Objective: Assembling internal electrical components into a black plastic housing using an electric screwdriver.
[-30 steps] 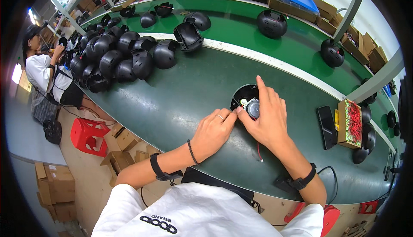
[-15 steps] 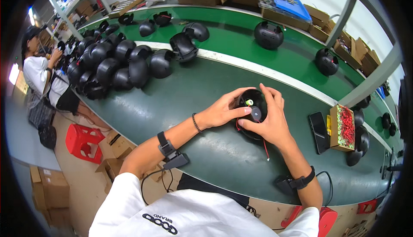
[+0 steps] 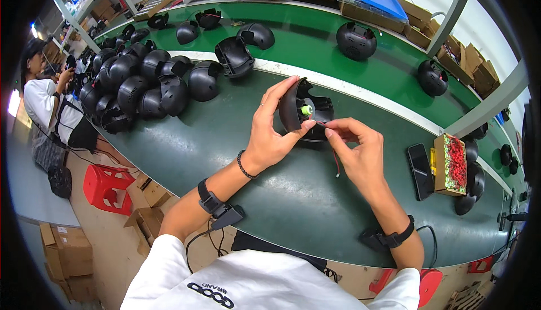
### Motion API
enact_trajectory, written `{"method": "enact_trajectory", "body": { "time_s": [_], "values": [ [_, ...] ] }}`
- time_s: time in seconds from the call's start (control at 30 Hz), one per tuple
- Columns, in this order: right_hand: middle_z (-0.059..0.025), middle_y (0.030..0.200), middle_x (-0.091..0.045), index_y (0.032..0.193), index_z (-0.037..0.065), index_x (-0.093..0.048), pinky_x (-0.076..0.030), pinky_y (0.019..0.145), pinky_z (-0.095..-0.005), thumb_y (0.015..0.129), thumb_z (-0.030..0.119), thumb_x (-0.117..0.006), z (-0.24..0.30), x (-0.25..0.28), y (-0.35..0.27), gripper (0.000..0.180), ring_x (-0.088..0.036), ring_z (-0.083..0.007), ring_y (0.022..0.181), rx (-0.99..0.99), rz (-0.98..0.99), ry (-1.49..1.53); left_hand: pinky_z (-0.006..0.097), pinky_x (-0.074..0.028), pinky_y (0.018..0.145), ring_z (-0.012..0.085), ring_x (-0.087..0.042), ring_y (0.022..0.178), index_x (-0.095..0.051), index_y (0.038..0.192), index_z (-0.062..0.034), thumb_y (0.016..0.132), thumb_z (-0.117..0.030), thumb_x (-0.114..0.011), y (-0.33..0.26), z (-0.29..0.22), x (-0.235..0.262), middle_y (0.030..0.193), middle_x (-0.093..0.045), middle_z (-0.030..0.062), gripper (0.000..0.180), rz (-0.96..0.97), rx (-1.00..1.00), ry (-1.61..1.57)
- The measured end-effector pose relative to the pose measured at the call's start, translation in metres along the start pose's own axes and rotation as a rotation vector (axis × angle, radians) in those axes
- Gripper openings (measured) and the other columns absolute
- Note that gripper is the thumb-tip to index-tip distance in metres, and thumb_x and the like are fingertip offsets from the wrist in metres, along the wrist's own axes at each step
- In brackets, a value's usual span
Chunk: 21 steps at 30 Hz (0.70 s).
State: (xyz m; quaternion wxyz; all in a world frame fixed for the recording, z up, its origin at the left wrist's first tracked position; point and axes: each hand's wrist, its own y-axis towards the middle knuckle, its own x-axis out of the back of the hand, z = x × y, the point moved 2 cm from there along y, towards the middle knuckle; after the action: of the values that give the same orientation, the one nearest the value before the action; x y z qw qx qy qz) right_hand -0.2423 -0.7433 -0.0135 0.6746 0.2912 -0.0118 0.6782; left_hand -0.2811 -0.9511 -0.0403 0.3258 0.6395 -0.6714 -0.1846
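My left hand (image 3: 269, 135) grips a round black plastic shell (image 3: 289, 108) above the green table, fingers behind it and thumb at its lower rim. The shell is tilted, its open side turned to the right. Inside sits a small green cylinder (image 3: 306, 110), which looks like a battery cell. At the shell's lower right edge, my right hand (image 3: 359, 151) pinches a thin red and black wire (image 3: 336, 161); its loose end, with a small white tip, hangs below the fingers. Part of the wire is hidden by the fingertips.
Many black shells (image 3: 132, 93) are heaped at the left. A phone (image 3: 420, 172) lies right of my hands, beside a box of red-wired green cells (image 3: 451, 163). A green conveyor (image 3: 304, 25) holds more shells. One person (image 3: 48, 93) works at far left; another's hand shows at the back.
The shell has been lifted and turned onto its side, its opening now facing right. My right hand has let go of the shell and pinches the wire; my left hand has moved up with the shell.
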Motion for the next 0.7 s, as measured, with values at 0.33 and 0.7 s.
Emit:
{"method": "enact_trajectory", "body": {
  "time_s": [0.33, 0.7],
  "values": [
    [-0.0070, 0.083, -0.075, 0.097, -0.006, -0.073, -0.057, 0.068, -0.0235, 0.096, 0.007, -0.077, 0.001, -0.020, -0.009, 0.014, -0.071, -0.0098, 0.076, -0.256, -0.088, 0.374, 0.042, -0.044, 0.118, 0.0324, -0.048, 0.145, -0.041, 0.156, 0.0034, 0.086, -0.014, -0.088, -0.009, -0.020, -0.003, 0.157, -0.044, 0.0199, 0.086, -0.085, -0.262, 0.252],
    [-0.0092, 0.084, -0.076, 0.095, -0.004, -0.071, -0.058, 0.072, -0.0268, 0.092, 0.008, -0.079, 0.050, -0.046, -0.022, 0.015, -0.073, -0.0130, 0.077, -0.174, -0.082, 0.166, 0.041, -0.031, 0.124, 0.0289, -0.040, 0.148, -0.027, 0.161, 0.0042, 0.101, -0.011, -0.071, -0.018, -0.036, -0.002, 0.161, -0.038, 0.0194, 0.077, -0.405, 0.080, -0.203]
  ]
}}
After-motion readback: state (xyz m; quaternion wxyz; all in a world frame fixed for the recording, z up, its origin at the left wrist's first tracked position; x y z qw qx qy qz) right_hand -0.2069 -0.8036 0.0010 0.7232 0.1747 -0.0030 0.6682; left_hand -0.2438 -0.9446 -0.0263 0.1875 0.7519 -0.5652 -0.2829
